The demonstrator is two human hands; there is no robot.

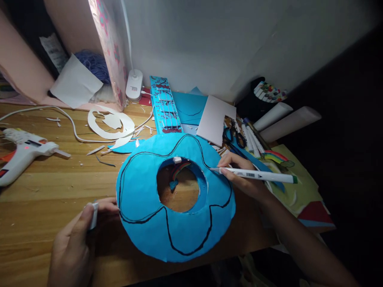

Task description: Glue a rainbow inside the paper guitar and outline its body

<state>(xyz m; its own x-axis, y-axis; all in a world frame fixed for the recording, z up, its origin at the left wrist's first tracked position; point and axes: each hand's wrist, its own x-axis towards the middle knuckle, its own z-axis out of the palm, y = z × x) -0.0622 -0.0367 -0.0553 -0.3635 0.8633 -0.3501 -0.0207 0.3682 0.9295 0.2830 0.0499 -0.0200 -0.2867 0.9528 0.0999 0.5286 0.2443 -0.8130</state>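
A round blue piece point(140, 187), with a hole in its middle, lies in front of me at the table's near edge. A wavy black line runs around its face, thicker in some stretches and thin or doubled in others. My right hand point(241, 173) grips a white marker point(263, 175) with a green end; its tip touches the line right of the hole. At the left rim, the fingers of my left hand point(77, 235) reach the blue edge, while a small white marker cap point(94, 215) is pinched by the thumb. Through the hole shows a little rainbow shape point(179, 171).
A glue gun point(26, 151) lies at the left on the wooden table point(60, 211). Behind the blue piece are paper scraps point(127, 123), a cable and a decorated blue strip point(166, 105) with strings. Scissors point(235, 133), several markers point(250, 139) and white rolls point(287, 123) crowd the right.
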